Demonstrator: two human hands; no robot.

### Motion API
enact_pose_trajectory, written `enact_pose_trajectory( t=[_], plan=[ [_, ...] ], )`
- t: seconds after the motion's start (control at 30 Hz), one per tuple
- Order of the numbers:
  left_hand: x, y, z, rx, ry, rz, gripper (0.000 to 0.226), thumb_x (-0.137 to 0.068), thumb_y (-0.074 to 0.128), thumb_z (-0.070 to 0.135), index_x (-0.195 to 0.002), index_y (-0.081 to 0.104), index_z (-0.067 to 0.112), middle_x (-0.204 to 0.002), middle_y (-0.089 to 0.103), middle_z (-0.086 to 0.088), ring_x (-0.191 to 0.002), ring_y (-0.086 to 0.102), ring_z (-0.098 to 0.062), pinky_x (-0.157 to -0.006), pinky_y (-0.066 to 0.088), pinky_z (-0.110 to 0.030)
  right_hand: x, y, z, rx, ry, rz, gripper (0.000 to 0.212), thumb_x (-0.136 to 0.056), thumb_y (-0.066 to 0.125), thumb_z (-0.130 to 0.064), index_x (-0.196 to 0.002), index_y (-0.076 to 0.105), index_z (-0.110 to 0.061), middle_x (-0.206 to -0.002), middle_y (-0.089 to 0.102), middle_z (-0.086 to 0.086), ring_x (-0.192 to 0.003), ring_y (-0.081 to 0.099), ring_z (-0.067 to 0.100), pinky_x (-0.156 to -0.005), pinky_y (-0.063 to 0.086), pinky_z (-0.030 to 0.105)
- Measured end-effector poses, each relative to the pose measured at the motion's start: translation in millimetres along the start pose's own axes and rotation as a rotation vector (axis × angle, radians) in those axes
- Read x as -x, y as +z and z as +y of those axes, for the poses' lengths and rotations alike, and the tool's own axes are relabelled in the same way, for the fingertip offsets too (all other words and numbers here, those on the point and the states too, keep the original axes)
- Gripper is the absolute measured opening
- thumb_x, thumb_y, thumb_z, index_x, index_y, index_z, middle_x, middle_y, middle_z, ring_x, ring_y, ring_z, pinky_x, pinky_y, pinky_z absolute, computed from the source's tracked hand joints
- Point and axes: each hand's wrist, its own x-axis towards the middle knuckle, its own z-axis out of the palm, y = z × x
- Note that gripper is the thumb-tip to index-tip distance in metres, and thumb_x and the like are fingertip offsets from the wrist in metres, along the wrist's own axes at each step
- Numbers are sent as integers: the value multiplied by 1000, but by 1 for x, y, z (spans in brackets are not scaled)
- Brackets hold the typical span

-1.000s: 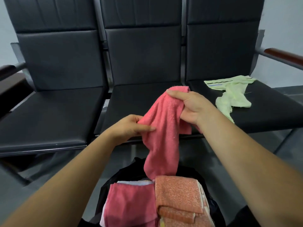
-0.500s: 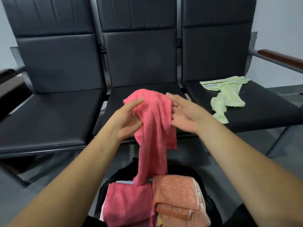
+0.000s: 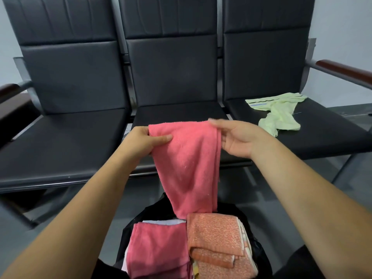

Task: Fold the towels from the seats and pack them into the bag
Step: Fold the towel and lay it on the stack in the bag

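A pink towel hangs in the air in front of the middle seat, its top edge stretched between my hands. My left hand pinches its left corner with thumb on top. My right hand holds the right corner, fingers behind the cloth. The towel's lower end dangles over the open black bag at the bottom centre. Inside the bag lie a folded pink towel and folded orange towels. A crumpled pale green towel lies on the right seat.
Three joined black seats fill the view; the left seat and the middle seat carry nothing. Wooden armrests stand at far left and far right. Grey floor lies below.
My hands have moved apart and spread the pink towel's top edge flat between them; earlier it was bunched. The towel's bottom end still hangs above the bag.
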Motion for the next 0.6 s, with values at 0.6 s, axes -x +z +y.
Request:
enact_pose_trajectory(
  t=[0.6],
  plan=[
    [-6,-13,-7,75,-59,-29,16,-96,67,21,-93,80,12,-91,73,-8,-82,67,-20,-81,60,-30,-7,-4,11,-123,111,69,13,-93,64,-5,-98,73,3,-93,70,11,-74,70,18,-68,62,32]
  ],
)
